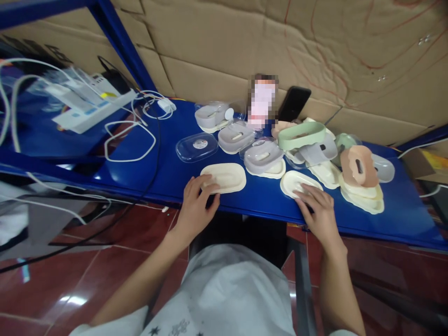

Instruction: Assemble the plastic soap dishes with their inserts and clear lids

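My left hand (203, 198) rests its fingers on the left end of a cream oval tray (229, 178) near the table's front edge. To the right, my right hand (317, 203) touches the front of a second cream tray (292, 183). Both hands have their fingers apart, gripping nothing. Just behind lie a clear oval lid (197, 147) with a round sticker and three grey oval pieces, one at the back left (211, 115), one in the middle (236, 135) and one on a cream base (263, 155).
A green ring (301, 136), grey parts and a peach piece (359, 165) on cream trays (373, 203) crowd the right side. Two phones, one lit (262, 102) and one dark (295, 103), lean on the cardboard. White cables (130, 140) and a power strip (94, 112) lie left.
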Available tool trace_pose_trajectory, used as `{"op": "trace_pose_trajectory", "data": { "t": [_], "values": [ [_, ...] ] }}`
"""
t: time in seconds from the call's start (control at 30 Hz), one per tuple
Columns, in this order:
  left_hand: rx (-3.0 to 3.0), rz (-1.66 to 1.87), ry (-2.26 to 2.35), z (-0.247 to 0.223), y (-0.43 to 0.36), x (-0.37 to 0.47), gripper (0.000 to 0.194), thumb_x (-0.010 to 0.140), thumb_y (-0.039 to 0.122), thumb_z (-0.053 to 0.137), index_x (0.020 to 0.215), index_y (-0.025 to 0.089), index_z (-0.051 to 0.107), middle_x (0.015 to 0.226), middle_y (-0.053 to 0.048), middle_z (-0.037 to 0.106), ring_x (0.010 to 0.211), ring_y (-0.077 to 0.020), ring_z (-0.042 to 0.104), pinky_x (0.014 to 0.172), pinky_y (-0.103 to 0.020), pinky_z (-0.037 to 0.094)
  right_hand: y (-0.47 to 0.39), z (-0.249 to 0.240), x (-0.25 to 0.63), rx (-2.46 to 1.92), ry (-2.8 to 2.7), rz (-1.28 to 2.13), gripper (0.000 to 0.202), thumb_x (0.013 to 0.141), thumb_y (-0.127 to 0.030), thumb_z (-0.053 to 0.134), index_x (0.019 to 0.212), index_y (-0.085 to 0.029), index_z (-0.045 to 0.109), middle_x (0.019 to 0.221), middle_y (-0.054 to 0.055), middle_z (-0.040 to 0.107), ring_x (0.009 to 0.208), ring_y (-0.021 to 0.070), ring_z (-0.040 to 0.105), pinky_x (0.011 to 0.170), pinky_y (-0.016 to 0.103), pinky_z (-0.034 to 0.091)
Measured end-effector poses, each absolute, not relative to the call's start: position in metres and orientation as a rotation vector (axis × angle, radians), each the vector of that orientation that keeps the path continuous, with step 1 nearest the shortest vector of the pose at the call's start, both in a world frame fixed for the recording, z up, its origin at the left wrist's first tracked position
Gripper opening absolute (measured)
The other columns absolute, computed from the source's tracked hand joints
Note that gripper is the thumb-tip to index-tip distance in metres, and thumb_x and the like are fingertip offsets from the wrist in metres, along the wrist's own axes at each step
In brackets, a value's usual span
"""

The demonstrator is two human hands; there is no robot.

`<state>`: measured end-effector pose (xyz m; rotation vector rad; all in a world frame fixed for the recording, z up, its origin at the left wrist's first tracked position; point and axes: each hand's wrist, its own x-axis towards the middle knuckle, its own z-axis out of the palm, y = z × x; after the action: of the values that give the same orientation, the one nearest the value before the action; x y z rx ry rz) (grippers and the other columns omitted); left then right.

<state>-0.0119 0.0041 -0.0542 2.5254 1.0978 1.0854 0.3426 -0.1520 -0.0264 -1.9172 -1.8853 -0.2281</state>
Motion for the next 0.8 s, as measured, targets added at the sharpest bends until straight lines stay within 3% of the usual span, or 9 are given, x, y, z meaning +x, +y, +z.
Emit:
{"op": "trace_pose_trajectory", "data": {
  "t": [0.2, 0.4, 0.57, 0.7, 0.8],
  "values": [
    [2.656, 1.033, 0.832, -0.043, -0.012, 0.008, 0.052, 0.099, 0.011, 0.062, 0.147, 0.031, 0.059, 0.150, -0.013, 0.064, 0.142, -0.0320, 0.060, 0.121, -0.057, 0.048, -0.145, -0.017, 0.306, -1.758, -1.975, 0.053, 0.030, 0.108, -0.032, 0.061, 0.137, -0.029, 0.071, 0.149, 0.009, 0.070, 0.138, 0.0291, 0.065, 0.117, 0.053, 0.047],
    [2.810, 0.804, 0.671, -0.036, -0.013, 0.029, 0.043, 0.105, 0.021, 0.060, 0.148, 0.024, 0.062, 0.159, -0.015, 0.060, 0.147, -0.0326, 0.058, 0.129, -0.060, 0.038, -0.129, -0.009, 0.296, -1.672, -2.022, 0.191, 0.030, 0.110, -0.029, 0.059, 0.138, -0.030, 0.070, 0.142, 0.006, 0.075, 0.143, 0.0265, 0.064, 0.126, 0.056, 0.042],
    [2.796, 0.760, 0.634, -0.036, -0.011, 0.032, 0.048, 0.105, 0.022, 0.061, 0.153, 0.028, 0.060, 0.162, -0.012, 0.058, 0.150, -0.0329, 0.056, 0.132, -0.062, 0.033, -0.130, -0.007, 0.293, -1.559, -2.134, 0.321, 0.033, 0.109, -0.020, 0.053, 0.133, -0.032, 0.073, 0.136, 0.002, 0.078, 0.142, 0.0251, 0.065, 0.127, 0.058, 0.041],
    [2.829, 0.703, 0.420, -0.038, -0.017, 0.046, 0.045, 0.107, 0.027, 0.062, 0.153, 0.026, 0.061, 0.162, -0.011, 0.058, 0.152, -0.0305, 0.053, 0.133, -0.057, 0.033, -0.123, -0.006, 0.296, -1.569, -2.018, 0.029, 0.033, 0.106, -0.017, 0.053, 0.126, -0.031, 0.075, 0.138, 0.002, 0.077, 0.137, 0.0253, 0.068, 0.121, 0.052, 0.046],
    [2.841, 0.715, 0.335, -0.040, -0.020, 0.057, 0.028, 0.109, 0.031, 0.062, 0.134, 0.024, 0.071, 0.141, -0.010, 0.072, 0.138, -0.0283, 0.062, 0.132, -0.056, 0.034, -0.100, -0.002, 0.306, -1.756, -1.959, -0.261, 0.041, 0.107, -0.018, 0.048, 0.141, -0.028, 0.069, 0.148, 0.007, 0.071, 0.142, 0.0296, 0.060, 0.119, 0.053, 0.042]
  ]
}}
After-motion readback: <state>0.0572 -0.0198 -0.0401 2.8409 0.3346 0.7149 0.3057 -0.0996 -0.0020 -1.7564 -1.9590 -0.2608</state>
